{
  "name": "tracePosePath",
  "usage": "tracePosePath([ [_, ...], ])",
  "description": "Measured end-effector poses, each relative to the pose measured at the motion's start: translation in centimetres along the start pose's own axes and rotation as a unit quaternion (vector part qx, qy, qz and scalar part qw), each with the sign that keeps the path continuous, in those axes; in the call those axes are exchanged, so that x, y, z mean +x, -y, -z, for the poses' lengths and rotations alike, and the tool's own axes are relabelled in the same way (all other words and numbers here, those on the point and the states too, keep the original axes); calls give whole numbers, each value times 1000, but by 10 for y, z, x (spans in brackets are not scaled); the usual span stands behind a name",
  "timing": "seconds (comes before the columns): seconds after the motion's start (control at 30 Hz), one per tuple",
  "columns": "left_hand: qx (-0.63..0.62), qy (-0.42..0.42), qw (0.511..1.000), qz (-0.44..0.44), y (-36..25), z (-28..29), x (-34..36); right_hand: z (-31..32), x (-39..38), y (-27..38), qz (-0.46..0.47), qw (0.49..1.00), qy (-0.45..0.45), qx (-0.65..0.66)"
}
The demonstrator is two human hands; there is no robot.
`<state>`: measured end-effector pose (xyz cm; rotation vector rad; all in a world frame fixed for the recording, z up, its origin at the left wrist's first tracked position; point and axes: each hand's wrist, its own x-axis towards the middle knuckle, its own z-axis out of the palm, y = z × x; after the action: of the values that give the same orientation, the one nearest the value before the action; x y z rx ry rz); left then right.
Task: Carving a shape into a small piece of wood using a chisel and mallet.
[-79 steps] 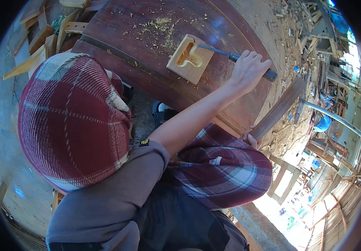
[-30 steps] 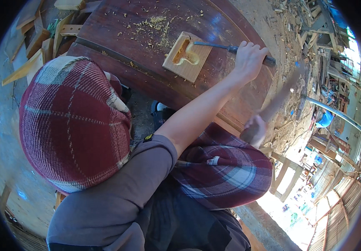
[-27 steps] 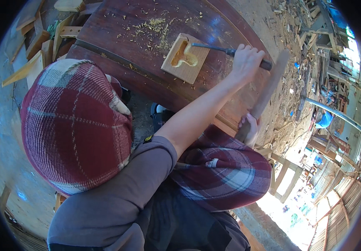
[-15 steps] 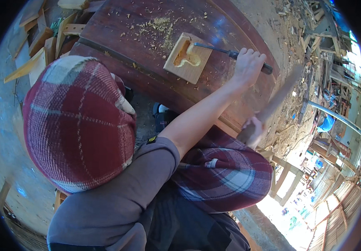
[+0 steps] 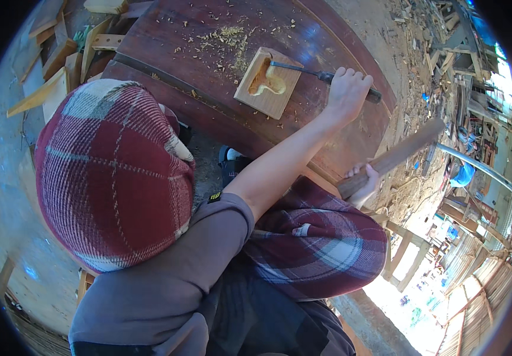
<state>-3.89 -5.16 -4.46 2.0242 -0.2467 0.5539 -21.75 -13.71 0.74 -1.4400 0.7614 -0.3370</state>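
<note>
My left hand (image 5: 348, 95) is closed around the dark handle of a chisel (image 5: 301, 70), reaching in from the lower left. The chisel's steel blade slants over a light wooden block (image 5: 275, 108), its tip at the edge of a curved, carved hollow. Nearer to me, my right hand (image 5: 363, 185) grips the lower end of a flat brown wooden stick (image 5: 407, 148). The stick points up and to the right, apart from the chisel handle. The block lies on a dark reddish wooden table (image 5: 208, 77).
Wood shavings (image 5: 226, 43) lie scattered beyond the block. Stacked wood offcuts (image 5: 60, 56) stand at the far left. Plaid cloth (image 5: 113, 172) covers my knees beside the table. At the right, a metal pole (image 5: 475, 166) and scrap wood (image 5: 446, 53) line the ground.
The wooden stick has swung down and to the right, away from the chisel handle, and is no longer blurred. The chisel and left hand have shifted slightly left.
</note>
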Motion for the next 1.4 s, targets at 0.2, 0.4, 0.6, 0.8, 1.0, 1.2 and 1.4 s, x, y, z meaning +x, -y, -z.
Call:
tracePosePath([
  [0.2, -54, 60, 994, -71, -25, 12, -1, -4, -17, -3, 7, 993, 53, -106],
  [0.4, -34, 61, 996, -63, -31, 19, 7, 4, -19, -5, 0, 1000, 9, -20],
  [0.6, -40, 6, 999, -33, -22, 24, 3, 7, -18, -6, -35, 992, 45, -112],
  [0.8, -36, -104, 993, 40, -19, 38, 1, 19, -7, -18, 17, 931, 104, -349],
  [1.0, -106, 72, 991, -48, -2, 52, 8, -10, -19, -4, 104, 839, 129, -519],
  [1.2, -130, 273, 949, -85, -5, 64, -3, 5, -20, 3, 63, 788, 109, -603],
  [1.4, -168, 292, 939, -68, -12, 80, 1, 41, -19, 11, 24, 773, 150, -616],
])
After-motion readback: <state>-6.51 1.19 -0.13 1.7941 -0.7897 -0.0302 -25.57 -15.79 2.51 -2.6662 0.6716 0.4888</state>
